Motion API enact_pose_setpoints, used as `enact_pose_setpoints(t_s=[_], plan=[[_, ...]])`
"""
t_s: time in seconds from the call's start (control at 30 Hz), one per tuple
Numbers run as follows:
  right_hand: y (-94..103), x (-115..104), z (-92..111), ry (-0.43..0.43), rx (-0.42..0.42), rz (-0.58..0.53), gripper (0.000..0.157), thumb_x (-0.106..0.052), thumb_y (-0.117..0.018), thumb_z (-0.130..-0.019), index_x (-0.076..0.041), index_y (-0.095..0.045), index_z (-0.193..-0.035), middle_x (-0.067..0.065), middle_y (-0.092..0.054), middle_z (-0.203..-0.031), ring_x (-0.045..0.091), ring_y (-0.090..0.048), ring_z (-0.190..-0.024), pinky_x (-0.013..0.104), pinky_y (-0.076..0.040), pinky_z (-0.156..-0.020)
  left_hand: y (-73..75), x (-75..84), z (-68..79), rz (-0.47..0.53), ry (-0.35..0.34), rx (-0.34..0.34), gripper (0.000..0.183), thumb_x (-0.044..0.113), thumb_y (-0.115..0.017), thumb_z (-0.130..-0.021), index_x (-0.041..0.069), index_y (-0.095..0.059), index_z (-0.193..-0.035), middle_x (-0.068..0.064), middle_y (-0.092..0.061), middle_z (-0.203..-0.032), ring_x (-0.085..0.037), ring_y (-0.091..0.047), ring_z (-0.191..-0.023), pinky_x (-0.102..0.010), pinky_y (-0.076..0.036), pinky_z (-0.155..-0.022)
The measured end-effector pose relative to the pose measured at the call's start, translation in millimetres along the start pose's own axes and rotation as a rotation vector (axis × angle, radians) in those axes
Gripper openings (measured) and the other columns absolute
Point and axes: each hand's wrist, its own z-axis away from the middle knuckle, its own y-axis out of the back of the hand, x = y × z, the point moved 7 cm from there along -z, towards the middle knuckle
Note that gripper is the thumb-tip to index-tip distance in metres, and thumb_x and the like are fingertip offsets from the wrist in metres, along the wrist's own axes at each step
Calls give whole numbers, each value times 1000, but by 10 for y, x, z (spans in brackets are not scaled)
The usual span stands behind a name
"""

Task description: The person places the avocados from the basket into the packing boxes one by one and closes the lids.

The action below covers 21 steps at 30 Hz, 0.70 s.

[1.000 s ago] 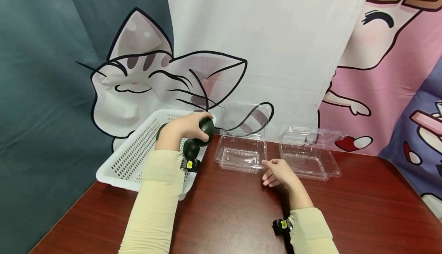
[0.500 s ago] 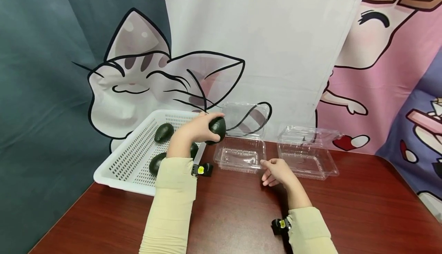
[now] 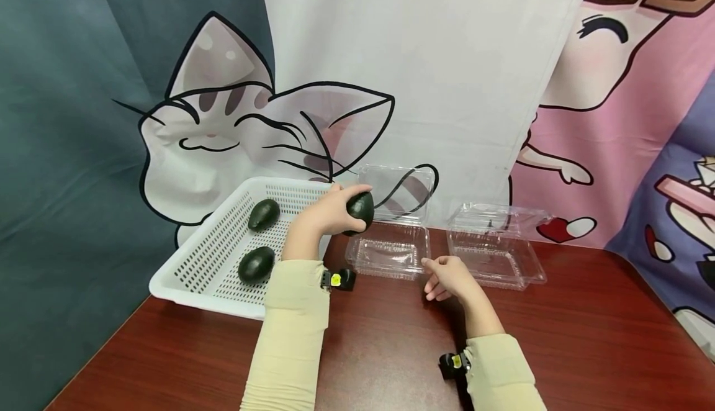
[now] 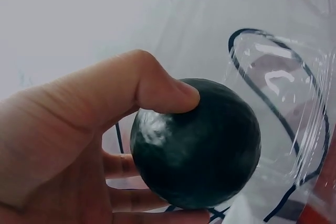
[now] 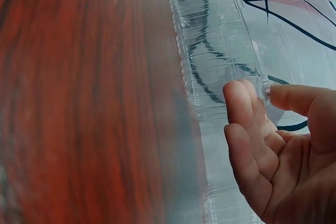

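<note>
My left hand [image 3: 324, 213] grips a dark green avocado [image 3: 360, 211] just past the right side of the white basket, near the left clear plastic clamshell box [image 3: 388, 254]. In the left wrist view the thumb presses on the avocado [image 4: 202, 148] while the fingers curl beneath it. At the box's front right corner, my right hand [image 3: 451, 279] pinches the rim between thumb and finger. The right wrist view shows the box wall [image 5: 210, 40] beside that hand [image 5: 278, 150]. This box stands with its lid raised.
The white perforated basket [image 3: 203, 302] at the left holds two visible avocados, one at the back [image 3: 264, 215] and one nearer [image 3: 256, 265]. My left arm covers part of it. Another clear clamshell box [image 3: 491, 265] with raised lid stands at right. A printed curtain [image 3: 447, 88] hangs behind the table.
My left hand has lifted the avocado out over the basket's right rim and carried it right, towards the left box. The right hand has stayed at the box corner.
</note>
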Motion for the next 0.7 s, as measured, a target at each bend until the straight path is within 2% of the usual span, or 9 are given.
enact_pose_setpoints(t_s=[0.3,0.47,0.7], plan=[[7,12,-3,-15,3,1,35,-26,-47,-96,9,-51,-100,10,-61,-56,20,-61,-46,36,-52,-51,-178,12,-59,39,-2,130,78,24,-70,-71,41,-37,-140,-10,-39,-125,-27,-48,-100,-42,-45,-77],[15,18,-7,-9,9,5,36,-26,-47,-96,10,-50,-100,10,-61,-56,19,-61,-45,35,-52,-50,-286,-58,-95,84,24,206,79,24,-70,-71,47,-36,-138,-8,-39,-126,-27,-45,-102,-42,-46,-74],[25,37,-6,-3,10,-4,37,-27,-48,-96,9,-50,-99,10,-61,-56,19,-61,-45,34,-52,-50,-473,-188,-100,147,32,298,80,23,-71,-70,47,-37,-137,-9,-38,-128,-29,-38,-110,-46,-46,-77]])
